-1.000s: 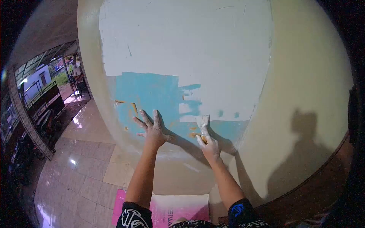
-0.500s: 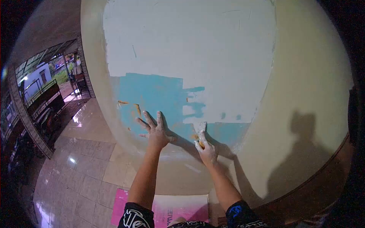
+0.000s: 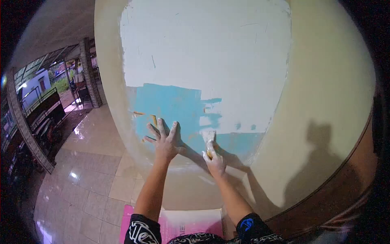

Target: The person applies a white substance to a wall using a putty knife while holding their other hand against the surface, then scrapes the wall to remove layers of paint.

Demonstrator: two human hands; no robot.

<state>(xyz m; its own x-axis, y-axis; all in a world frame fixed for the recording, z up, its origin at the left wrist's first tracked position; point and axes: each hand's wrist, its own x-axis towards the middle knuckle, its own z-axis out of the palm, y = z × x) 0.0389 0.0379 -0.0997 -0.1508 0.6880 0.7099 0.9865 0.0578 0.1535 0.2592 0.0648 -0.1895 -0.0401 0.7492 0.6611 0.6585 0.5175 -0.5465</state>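
My right hand (image 3: pixel 216 164) is closed around the yellow handle of a scraper (image 3: pixel 209 137). The scraper's pale, coated blade rests against the wall, at the lower edge of a large white layer (image 3: pixel 203 53). Below and left of that layer a turquoise area (image 3: pixel 170 101) shows, with a few orange-brown marks on it. My left hand (image 3: pixel 165 143) presses on the turquoise area with its fingers spread and nothing in it. White dust covers the fingers of both hands.
Yellowish wall (image 3: pixel 325 81) surrounds the patch. A pink and white box or sheet (image 3: pixel 195 221) lies on the floor below me. Shiny floor tiles (image 3: pixel 89 179) stretch left toward a tiled pillar (image 3: pixel 90 73) and an outdoor area with a dark railing.
The scraper in my right hand has shifted slightly left along the white layer's lower edge. My left hand stays spread on the wall. The view has tilted a little.
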